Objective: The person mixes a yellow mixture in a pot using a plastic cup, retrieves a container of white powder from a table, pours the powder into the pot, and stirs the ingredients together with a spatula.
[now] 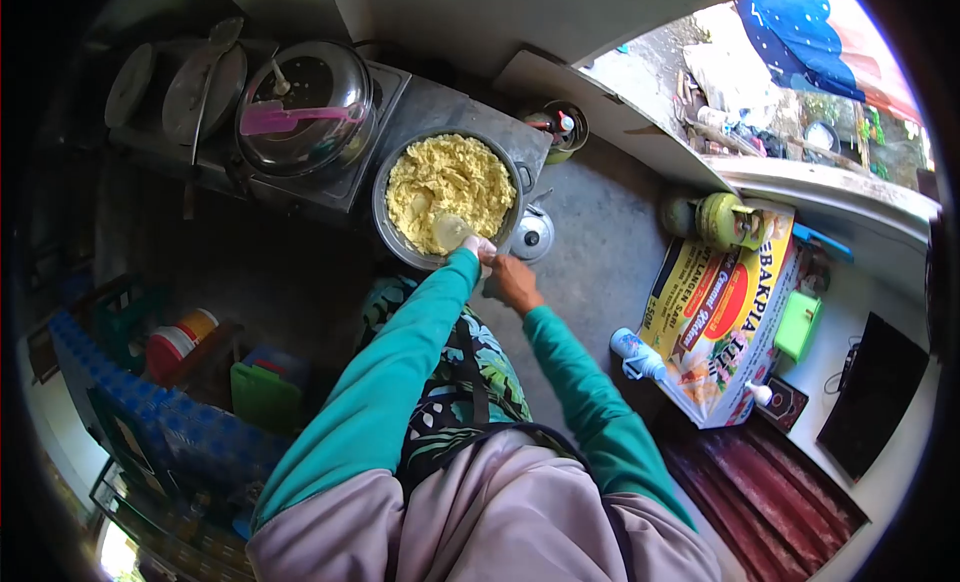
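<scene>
A large round grey pot (380, 197) full of crumbly yellow food (448, 177) stands on the counter. A pale, rounded utensil (450, 230) rests in the food near the pot's front edge. My left hand (478, 247) is closed round the utensil's handle end at the pot's front rim. Right beside it, my right hand (516, 282) is also closed, close against the left one, and its fingertips are partly hidden; what it grips is too small to make out. A small kettle with a silver lid (532, 234) is right of the pot.
Left of the pot, a domed metal lid (305, 87) with a pink spatula (300, 116) on it covers the stove. Farther left are plates (205, 94) and a long ladle (205, 107). A green gas cylinder (728, 220), a printed box (715, 317) and a blue-white bottle (637, 352) are at right.
</scene>
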`<state>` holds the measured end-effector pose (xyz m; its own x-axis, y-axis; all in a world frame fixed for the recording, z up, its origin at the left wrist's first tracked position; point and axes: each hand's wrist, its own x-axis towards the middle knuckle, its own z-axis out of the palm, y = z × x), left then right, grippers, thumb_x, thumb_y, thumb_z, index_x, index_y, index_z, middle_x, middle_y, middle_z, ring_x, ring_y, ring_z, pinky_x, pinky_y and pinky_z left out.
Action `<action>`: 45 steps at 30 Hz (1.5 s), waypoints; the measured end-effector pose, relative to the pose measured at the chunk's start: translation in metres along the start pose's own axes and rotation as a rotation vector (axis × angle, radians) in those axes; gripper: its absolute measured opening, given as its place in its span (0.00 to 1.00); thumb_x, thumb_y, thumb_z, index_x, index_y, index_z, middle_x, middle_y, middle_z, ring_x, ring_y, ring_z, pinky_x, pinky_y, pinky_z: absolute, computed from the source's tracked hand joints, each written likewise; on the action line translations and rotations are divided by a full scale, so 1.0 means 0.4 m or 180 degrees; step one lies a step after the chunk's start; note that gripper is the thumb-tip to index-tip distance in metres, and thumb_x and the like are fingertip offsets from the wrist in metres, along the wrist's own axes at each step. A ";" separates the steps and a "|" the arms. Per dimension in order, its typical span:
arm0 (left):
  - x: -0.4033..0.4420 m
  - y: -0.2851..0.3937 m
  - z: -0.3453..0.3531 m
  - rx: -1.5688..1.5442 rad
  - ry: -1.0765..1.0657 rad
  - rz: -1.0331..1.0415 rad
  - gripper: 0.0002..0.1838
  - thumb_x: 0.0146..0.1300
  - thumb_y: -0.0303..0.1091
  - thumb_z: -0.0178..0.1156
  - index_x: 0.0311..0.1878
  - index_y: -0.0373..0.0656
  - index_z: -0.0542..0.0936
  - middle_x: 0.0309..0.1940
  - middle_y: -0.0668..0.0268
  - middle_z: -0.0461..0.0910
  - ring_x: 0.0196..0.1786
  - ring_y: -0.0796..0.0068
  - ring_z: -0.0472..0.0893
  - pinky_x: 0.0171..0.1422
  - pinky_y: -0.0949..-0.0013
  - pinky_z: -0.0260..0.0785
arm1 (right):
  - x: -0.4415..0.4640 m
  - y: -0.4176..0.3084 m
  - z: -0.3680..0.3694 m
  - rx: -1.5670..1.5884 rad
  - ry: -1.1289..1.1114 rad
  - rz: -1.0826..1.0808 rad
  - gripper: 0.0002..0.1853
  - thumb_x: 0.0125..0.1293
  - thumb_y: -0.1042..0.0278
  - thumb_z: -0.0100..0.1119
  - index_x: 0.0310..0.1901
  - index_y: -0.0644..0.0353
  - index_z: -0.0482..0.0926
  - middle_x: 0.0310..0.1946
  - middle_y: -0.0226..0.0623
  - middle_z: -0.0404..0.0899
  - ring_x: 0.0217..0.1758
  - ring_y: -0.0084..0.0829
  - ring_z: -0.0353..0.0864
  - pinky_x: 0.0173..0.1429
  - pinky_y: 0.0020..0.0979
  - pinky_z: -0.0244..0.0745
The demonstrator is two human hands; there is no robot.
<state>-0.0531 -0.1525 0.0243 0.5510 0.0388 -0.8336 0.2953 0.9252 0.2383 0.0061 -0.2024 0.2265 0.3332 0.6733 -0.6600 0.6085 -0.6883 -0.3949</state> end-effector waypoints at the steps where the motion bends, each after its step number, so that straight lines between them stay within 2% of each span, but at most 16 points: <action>1: -0.037 0.002 0.005 -0.0505 -0.0068 -0.0077 0.14 0.53 0.40 0.46 0.27 0.40 0.76 0.27 0.57 0.78 0.30 0.64 0.77 0.36 0.63 0.69 | -0.014 -0.040 -0.035 0.0060 0.0016 0.0051 0.17 0.53 0.67 0.49 0.46 0.50 0.77 0.31 0.49 0.79 0.35 0.46 0.79 0.36 0.42 0.73; 4: -0.052 -0.005 -0.048 -0.1090 -0.0285 -0.0581 0.14 0.54 0.41 0.46 0.29 0.41 0.76 0.28 0.59 0.79 0.31 0.65 0.77 0.40 0.65 0.69 | 0.002 -0.097 -0.053 -0.1462 -0.0110 -0.0911 0.07 0.51 0.67 0.51 0.27 0.56 0.79 0.25 0.38 0.80 0.29 0.35 0.82 0.26 0.36 0.75; 7: -0.068 0.057 -0.158 -0.0483 -0.0465 -0.0189 0.13 0.55 0.39 0.48 0.30 0.39 0.76 0.28 0.61 0.79 0.36 0.69 0.76 0.40 0.63 0.68 | 0.072 -0.122 0.089 -0.1008 0.0149 -0.0380 0.06 0.54 0.65 0.48 0.31 0.54 0.74 0.24 0.41 0.78 0.28 0.40 0.80 0.27 0.41 0.72; 14: -0.026 0.119 -0.169 0.2918 -0.0018 -0.1351 0.11 0.53 0.36 0.48 0.28 0.39 0.76 0.25 0.63 0.77 0.32 0.71 0.75 0.39 0.66 0.68 | 0.030 -0.196 0.207 0.1449 0.0947 0.1001 0.28 0.46 0.71 0.56 0.54 0.46 0.69 0.36 0.54 0.76 0.39 0.53 0.75 0.41 0.46 0.70; 20: -0.049 0.049 -0.105 0.0431 -0.0675 -0.1585 0.10 0.52 0.34 0.49 0.27 0.38 0.76 0.22 0.65 0.76 0.30 0.72 0.74 0.37 0.68 0.68 | -0.061 -0.142 0.023 -0.0003 0.0678 0.0631 0.08 0.57 0.66 0.46 0.34 0.56 0.74 0.23 0.44 0.78 0.27 0.43 0.79 0.27 0.42 0.72; 23: -0.197 0.126 0.093 0.0526 -0.0819 -0.0726 0.10 0.51 0.35 0.50 0.27 0.38 0.76 0.25 0.65 0.77 0.31 0.71 0.75 0.39 0.68 0.68 | -0.092 -0.118 -0.068 -0.0510 0.0520 0.0465 0.10 0.62 0.66 0.42 0.39 0.55 0.75 0.25 0.43 0.78 0.28 0.42 0.79 0.26 0.42 0.71; 24: -0.070 0.080 0.036 0.0086 -0.1674 -0.1168 0.10 0.51 0.35 0.51 0.27 0.37 0.77 0.29 0.64 0.79 0.35 0.69 0.77 0.44 0.68 0.69 | -0.072 -0.102 -0.061 -0.0643 0.0701 0.0470 0.08 0.58 0.67 0.44 0.34 0.56 0.75 0.23 0.43 0.78 0.26 0.40 0.80 0.25 0.41 0.72; 26: -0.077 0.117 0.087 0.0697 -0.0413 -0.0815 0.08 0.50 0.32 0.52 0.24 0.39 0.77 0.25 0.62 0.79 0.32 0.67 0.77 0.43 0.67 0.70 | 0.006 -0.050 0.001 -0.0635 0.0777 0.0721 0.08 0.55 0.68 0.47 0.29 0.57 0.77 0.25 0.44 0.79 0.29 0.39 0.81 0.29 0.40 0.74; 27: 0.057 0.095 -0.001 0.1047 -0.1500 -0.0838 0.09 0.49 0.32 0.52 0.27 0.37 0.78 0.28 0.58 0.80 0.33 0.66 0.78 0.45 0.64 0.70 | 0.029 -0.031 0.009 -0.0374 0.0840 0.0730 0.08 0.57 0.68 0.45 0.32 0.56 0.75 0.26 0.44 0.79 0.29 0.39 0.81 0.30 0.40 0.74; 28: 0.001 0.133 0.057 0.0936 -0.0868 -0.1442 0.10 0.49 0.33 0.54 0.30 0.38 0.79 0.28 0.59 0.80 0.31 0.66 0.79 0.42 0.63 0.71 | 0.040 -0.014 0.014 -0.0097 0.0891 0.0742 0.08 0.59 0.68 0.43 0.34 0.55 0.74 0.28 0.43 0.78 0.30 0.40 0.80 0.30 0.39 0.73; 31: 0.110 0.058 -0.035 0.2720 -0.1589 0.0075 0.08 0.45 0.35 0.59 0.26 0.40 0.80 0.26 0.61 0.80 0.28 0.69 0.79 0.37 0.65 0.72 | 0.014 0.021 0.035 0.1042 0.0671 0.1424 0.15 0.51 0.68 0.56 0.43 0.52 0.76 0.31 0.44 0.79 0.35 0.42 0.79 0.39 0.42 0.73; 34: 0.107 0.078 -0.023 0.5233 -0.2149 0.0042 0.05 0.42 0.33 0.61 0.22 0.42 0.80 0.23 0.65 0.80 0.26 0.73 0.78 0.32 0.70 0.71 | -0.004 -0.010 0.129 0.2031 0.0994 0.1954 0.32 0.35 0.70 0.68 0.51 0.46 0.74 0.33 0.48 0.79 0.38 0.48 0.78 0.43 0.43 0.72; 36: 0.007 0.142 0.035 0.6145 -0.1233 -0.1541 0.03 0.40 0.28 0.63 0.18 0.43 0.78 0.21 0.66 0.79 0.23 0.76 0.76 0.29 0.72 0.70 | -0.002 -0.092 0.181 0.2817 0.0916 0.2442 0.32 0.42 0.69 0.61 0.55 0.45 0.69 0.41 0.52 0.75 0.47 0.47 0.74 0.49 0.44 0.69; 37: 0.021 0.118 -0.005 0.6180 -0.1200 -0.1548 0.03 0.40 0.28 0.63 0.18 0.43 0.78 0.21 0.66 0.79 0.23 0.76 0.76 0.29 0.72 0.70 | 0.005 -0.121 0.219 0.3163 0.1167 0.2311 0.33 0.41 0.69 0.62 0.56 0.47 0.68 0.41 0.53 0.75 0.48 0.47 0.74 0.50 0.44 0.68; 39: 0.095 0.075 -0.104 0.4678 0.0918 -0.1619 0.02 0.42 0.29 0.62 0.20 0.42 0.79 0.22 0.66 0.79 0.24 0.77 0.76 0.31 0.73 0.70 | 0.006 -0.147 0.228 0.3129 0.1592 0.2088 0.29 0.44 0.68 0.59 0.54 0.54 0.68 0.36 0.52 0.77 0.43 0.48 0.76 0.46 0.47 0.70; 45: -0.056 0.093 0.056 0.1859 -0.0919 -0.1216 0.07 0.45 0.32 0.56 0.25 0.39 0.76 0.22 0.62 0.76 0.26 0.70 0.75 0.35 0.72 0.68 | -0.123 -0.043 0.008 0.0949 0.0906 0.1200 0.20 0.52 0.68 0.50 0.50 0.51 0.70 0.32 0.46 0.78 0.35 0.46 0.79 0.36 0.45 0.72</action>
<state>-0.0370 -0.1275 0.0630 0.4861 -0.4194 -0.7667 0.8283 0.5009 0.2511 -0.0233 -0.2246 0.2638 0.6950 0.3835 -0.6082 0.1931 -0.9144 -0.3559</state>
